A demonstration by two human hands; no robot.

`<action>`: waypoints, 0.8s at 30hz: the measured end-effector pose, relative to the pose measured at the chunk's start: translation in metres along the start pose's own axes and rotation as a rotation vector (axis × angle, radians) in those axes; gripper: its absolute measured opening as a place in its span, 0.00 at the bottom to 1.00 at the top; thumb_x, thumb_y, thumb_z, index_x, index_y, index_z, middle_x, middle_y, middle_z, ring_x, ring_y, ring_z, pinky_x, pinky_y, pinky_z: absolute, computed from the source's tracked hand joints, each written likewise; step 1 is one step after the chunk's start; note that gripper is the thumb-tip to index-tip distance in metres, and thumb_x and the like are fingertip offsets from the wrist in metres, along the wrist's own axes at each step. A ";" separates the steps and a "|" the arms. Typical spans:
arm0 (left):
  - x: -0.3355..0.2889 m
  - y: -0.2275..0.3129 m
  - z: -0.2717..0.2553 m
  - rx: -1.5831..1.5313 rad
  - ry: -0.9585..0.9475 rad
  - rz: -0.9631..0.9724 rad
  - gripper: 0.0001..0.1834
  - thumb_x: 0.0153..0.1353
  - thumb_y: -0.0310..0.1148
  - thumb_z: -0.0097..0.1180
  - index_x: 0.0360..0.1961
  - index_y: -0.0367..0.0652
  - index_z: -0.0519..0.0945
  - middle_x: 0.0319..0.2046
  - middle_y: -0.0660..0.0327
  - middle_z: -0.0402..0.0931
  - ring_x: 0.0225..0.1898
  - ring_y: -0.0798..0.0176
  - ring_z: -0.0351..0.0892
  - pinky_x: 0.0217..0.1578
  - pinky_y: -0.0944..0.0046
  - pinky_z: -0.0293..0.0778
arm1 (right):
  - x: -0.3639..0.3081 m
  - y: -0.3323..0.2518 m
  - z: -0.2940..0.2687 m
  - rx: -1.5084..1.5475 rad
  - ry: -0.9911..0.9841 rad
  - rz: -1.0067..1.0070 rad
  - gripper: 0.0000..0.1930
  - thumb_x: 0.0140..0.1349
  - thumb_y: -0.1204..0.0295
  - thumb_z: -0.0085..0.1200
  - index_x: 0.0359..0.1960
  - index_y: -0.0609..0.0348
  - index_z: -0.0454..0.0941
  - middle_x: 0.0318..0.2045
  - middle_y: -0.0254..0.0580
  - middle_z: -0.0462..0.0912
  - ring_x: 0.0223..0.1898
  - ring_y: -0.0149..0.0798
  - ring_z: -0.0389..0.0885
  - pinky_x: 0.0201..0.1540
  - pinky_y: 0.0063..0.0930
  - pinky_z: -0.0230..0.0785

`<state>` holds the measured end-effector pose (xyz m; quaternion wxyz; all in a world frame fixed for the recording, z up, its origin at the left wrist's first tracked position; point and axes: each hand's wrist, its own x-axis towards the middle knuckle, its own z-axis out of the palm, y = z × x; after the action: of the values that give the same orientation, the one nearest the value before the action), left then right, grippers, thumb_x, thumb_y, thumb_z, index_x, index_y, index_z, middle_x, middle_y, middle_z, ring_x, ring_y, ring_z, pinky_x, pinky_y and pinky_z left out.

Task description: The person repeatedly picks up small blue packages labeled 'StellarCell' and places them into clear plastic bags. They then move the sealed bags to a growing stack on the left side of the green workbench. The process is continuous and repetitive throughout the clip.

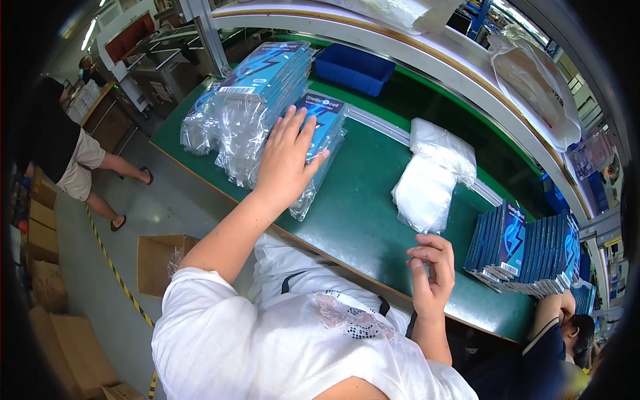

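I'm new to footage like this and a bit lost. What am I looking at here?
No robot here: a person works bare-handed, seen by a fisheye camera worn on their own head, looking down; straight edges therefore bend. The left hand lies flat on bagged blue boxes, beside a taller bagged stack. The right hand, loosely curled near the front edge of the green table, holds nothing visible. Just beyond it lie clear plastic bags; to the right, more blue boxes are packed in rows.

Bright light, with a glowing white tube lamp (89, 35) upper left, glints off the glossy green desk (363, 193) and crinkled clear plastic bags (241, 133), while fisheye distortion bends straight edges.
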<state>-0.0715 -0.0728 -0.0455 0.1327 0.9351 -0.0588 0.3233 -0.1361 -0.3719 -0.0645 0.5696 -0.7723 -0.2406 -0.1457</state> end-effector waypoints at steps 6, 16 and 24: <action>-0.005 0.024 -0.010 -0.085 0.082 0.046 0.30 0.48 0.31 0.66 0.55 0.42 0.73 0.63 0.52 0.60 0.68 0.42 0.48 0.64 0.43 0.49 | -0.002 -0.003 -0.003 -0.036 0.057 0.068 0.06 0.50 0.87 0.50 0.28 0.65 0.75 0.40 0.51 0.77 0.37 0.42 0.77 0.41 0.29 0.69; -0.013 0.098 0.039 -0.423 -0.130 0.437 0.11 0.51 0.27 0.61 0.38 0.44 0.82 0.49 0.61 0.75 0.57 0.53 0.68 0.56 0.50 0.60 | 0.064 -0.040 -0.091 -0.551 0.744 -0.060 0.27 0.56 0.71 0.60 0.57 0.67 0.67 0.51 0.54 0.73 0.49 0.42 0.74 0.48 0.30 0.68; 0.005 0.102 0.086 -0.340 -0.369 0.563 0.13 0.51 0.22 0.55 0.39 0.44 0.81 0.41 0.61 0.74 0.46 0.55 0.72 0.52 0.52 0.63 | 0.062 0.027 -0.116 -1.254 0.228 0.425 0.34 0.52 0.54 0.60 0.59 0.57 0.70 0.60 0.67 0.64 0.61 0.62 0.63 0.63 0.44 0.55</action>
<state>-0.0372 -0.1949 -0.0861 0.1792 0.8893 -0.3895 0.1590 -0.0638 -0.4763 -0.0200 0.0515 -0.9673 0.1085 -0.2235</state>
